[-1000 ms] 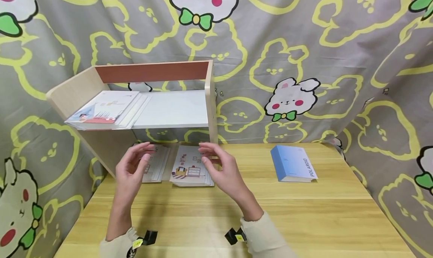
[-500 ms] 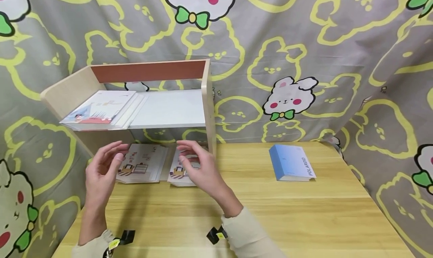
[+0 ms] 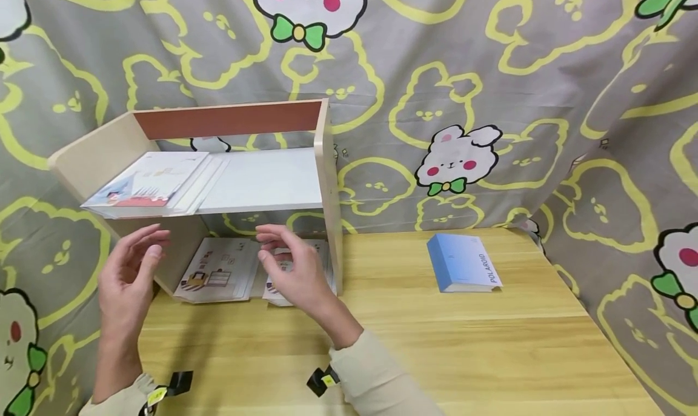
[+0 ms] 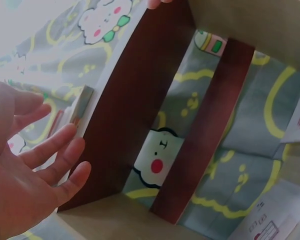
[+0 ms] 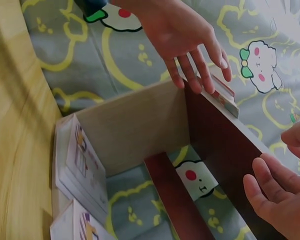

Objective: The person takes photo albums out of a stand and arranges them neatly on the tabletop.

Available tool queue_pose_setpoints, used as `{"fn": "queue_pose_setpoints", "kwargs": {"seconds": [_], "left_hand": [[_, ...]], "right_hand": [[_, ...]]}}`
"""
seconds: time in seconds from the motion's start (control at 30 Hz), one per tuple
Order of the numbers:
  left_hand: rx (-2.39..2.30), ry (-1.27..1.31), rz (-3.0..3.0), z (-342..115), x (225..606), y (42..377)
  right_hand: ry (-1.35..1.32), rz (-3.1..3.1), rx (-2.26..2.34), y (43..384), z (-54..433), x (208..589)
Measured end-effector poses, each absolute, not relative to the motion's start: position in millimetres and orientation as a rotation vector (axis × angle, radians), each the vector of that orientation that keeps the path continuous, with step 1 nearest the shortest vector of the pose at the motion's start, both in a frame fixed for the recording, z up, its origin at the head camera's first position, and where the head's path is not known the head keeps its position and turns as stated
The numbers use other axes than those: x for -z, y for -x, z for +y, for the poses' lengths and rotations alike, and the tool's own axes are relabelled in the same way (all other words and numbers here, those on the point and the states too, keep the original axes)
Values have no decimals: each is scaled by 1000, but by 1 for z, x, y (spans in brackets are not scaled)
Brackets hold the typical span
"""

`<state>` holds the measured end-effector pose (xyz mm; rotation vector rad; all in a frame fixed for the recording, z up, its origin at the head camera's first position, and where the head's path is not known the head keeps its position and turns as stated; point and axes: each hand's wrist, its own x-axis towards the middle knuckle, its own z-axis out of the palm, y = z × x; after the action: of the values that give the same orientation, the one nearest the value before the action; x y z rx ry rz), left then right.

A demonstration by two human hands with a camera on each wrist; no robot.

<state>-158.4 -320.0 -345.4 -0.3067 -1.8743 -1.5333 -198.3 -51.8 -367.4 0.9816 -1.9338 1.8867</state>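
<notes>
My left hand hovers near the left end of a small wooden bookshelf, fingers loosely bent and nothing in them. In the right wrist view the left hand is at the shelf's upper edge. My right hand hangs before the lower compartment, also holding nothing, and overlaps a stack of books. Left of it lies another stack of books with furniture drawings on the cover. On the upper shelf, a pale book lies at the left end beside slightly spread books or sheets.
A blue and white box-like book marked POLAROID lies on the wooden table to the right. Behind the shelf hangs a grey curtain with yellow outlines and rabbit faces. The white upper board juts above the lower stacks.
Both hands have moved left, uncovering the lower left stack; the right hand now overlaps the right stack more. The view has shifted slightly right. The books have stayed in place.
</notes>
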Motion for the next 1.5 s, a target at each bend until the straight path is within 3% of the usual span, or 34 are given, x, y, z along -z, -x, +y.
{"fn": "queue_pose_setpoints", "kwargs": {"seconds": [1.07,1.33,1.5], "left_hand": [[1187,129,-1940,-350,332,160],[1245,199,-1758,-364,329,170],[1156,-5,-1833,-368,323,174]], "right_hand": [[-922,-1857,-2045,207,-108,352],[-924,-1889,-2071,209,-115,347],[-946,-1904,-2099,209,-121,342]]}}
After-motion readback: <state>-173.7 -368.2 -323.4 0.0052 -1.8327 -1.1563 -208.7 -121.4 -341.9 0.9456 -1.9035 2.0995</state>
